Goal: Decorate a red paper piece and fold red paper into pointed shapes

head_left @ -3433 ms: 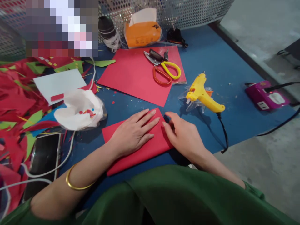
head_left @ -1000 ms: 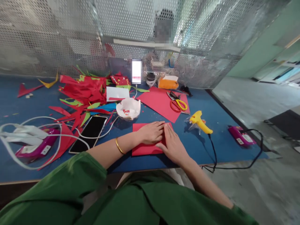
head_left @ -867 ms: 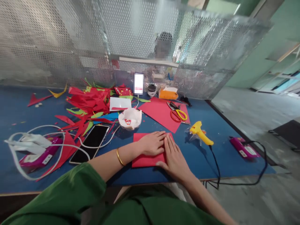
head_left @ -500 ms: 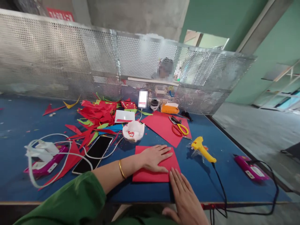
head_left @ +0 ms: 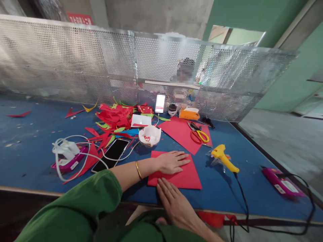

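Observation:
A red sheet of paper [head_left: 190, 176], seemingly folded, lies flat near the front edge of the blue table. Across its upper part rests my left hand [head_left: 174, 162], palm down, fingers stretched to the right. My right hand [head_left: 173, 198] touches the sheet's near edge with its fingertips, the fingers straight and side by side; its thumb is partly hidden by the green sleeve. Neither hand grasps anything. Just beyond the sheet stands a white petal-edged bowl [head_left: 149, 135] with a red mark.
Right of the sheet lies a yellow glue gun [head_left: 224, 158], its black cord running to a purple power strip [head_left: 281, 181]. Scissors [head_left: 199, 133] rest on more red paper [head_left: 176, 129]. At left are a phone [head_left: 112, 154], white cables and paper scraps [head_left: 116, 116]. Perforated metal screen [head_left: 88, 64] behind.
My right hand has slid left along the near edge of the red sheet, from its right corner to near the left. My left hand stays on top. The view has shifted slightly.

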Demonstrator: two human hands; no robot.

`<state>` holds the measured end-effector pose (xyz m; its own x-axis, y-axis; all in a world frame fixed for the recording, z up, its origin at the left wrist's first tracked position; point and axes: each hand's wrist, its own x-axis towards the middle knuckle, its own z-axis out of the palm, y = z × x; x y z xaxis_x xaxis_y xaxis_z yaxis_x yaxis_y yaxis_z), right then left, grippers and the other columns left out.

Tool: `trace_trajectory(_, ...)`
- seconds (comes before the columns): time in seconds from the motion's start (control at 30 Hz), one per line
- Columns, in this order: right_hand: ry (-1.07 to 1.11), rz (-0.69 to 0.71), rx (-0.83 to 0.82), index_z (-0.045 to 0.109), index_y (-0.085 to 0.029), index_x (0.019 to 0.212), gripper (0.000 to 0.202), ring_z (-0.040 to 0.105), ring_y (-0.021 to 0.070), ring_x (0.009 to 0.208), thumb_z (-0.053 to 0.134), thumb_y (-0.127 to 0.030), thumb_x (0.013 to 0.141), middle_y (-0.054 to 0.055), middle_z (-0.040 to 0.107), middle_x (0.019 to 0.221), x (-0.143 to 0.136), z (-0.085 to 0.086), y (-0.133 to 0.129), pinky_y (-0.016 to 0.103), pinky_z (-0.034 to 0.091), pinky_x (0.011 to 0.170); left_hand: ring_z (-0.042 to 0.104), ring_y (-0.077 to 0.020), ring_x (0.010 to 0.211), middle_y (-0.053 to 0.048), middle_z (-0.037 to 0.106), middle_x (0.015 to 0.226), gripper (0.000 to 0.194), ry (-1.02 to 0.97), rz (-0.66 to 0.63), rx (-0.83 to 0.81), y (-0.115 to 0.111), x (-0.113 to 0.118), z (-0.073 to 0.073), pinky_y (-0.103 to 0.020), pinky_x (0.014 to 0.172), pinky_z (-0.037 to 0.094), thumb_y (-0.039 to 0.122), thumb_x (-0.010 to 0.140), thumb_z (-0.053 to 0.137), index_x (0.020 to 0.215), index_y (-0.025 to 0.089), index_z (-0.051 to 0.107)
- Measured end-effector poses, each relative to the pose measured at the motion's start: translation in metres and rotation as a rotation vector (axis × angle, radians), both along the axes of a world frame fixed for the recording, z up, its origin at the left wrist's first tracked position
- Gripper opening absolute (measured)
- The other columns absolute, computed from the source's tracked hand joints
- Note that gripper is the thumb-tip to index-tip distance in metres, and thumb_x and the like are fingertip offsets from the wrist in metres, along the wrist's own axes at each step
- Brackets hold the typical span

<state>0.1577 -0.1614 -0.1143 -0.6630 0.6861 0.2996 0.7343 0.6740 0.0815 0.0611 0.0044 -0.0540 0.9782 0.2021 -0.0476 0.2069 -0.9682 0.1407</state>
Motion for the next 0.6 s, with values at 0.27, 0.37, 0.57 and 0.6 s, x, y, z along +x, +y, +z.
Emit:
trace_trajectory(0.27,0.037,0.169,-0.195,0.038,-0.002,0.15,0.068,0.037,0.0278,0.147,0.045,-0.046,0.099,0.021,0.045,0.153,-0.036,0.027,0.013,0.042,0.039,0.117,0.016,-0.0253,0.155,-0.01,0.022,0.167,0.059,-0.005,0.005,-0.02,0.0,0.001,-0.001,-0.043,0.126,0.017,0.042,0.104,0.031,0.157,0.016,0.033)
trace_trajectory(0.37,0.078,0.168,-0.192,0.036,-0.001,0.151,0.07,0.035,0.0279,0.148,0.044,-0.048,0.099,0.021,0.042,0.155,-0.036,0.031,0.014,0.042,0.037,0.119,0.016,-0.0244,0.155,-0.009,0.023,0.167,0.059,-0.011,0.01,-0.018,0.0,0.001,-0.001,-0.042,0.126,0.017,0.042,0.104,0.031,0.157,0.017,0.032)
trace_trajectory(0.57,0.063,0.226,-0.146,0.041,-0.003,0.149,0.06,0.041,0.026,0.145,0.042,-0.04,0.102,0.02,0.048,0.151,-0.009,0.028,0.008,0.04,0.041,0.116,0.017,-0.0272,0.154,-0.01,0.022,0.167,0.059,0.003,-0.005,-0.002,0.0,0.001,0.001,-0.043,0.126,0.016,0.042,0.104,0.03,0.156,0.014,0.033)
trace_trajectory(0.6,0.075,0.205,-0.142,0.04,-0.002,0.149,0.062,0.041,0.0266,0.145,0.044,-0.041,0.101,0.021,0.048,0.151,-0.004,0.028,0.007,0.041,0.041,0.116,0.017,-0.0272,0.154,-0.01,0.022,0.167,0.059,0.0,-0.007,0.002,0.0,0.001,0.0,-0.043,0.125,0.016,0.042,0.104,0.03,0.157,0.014,0.033)
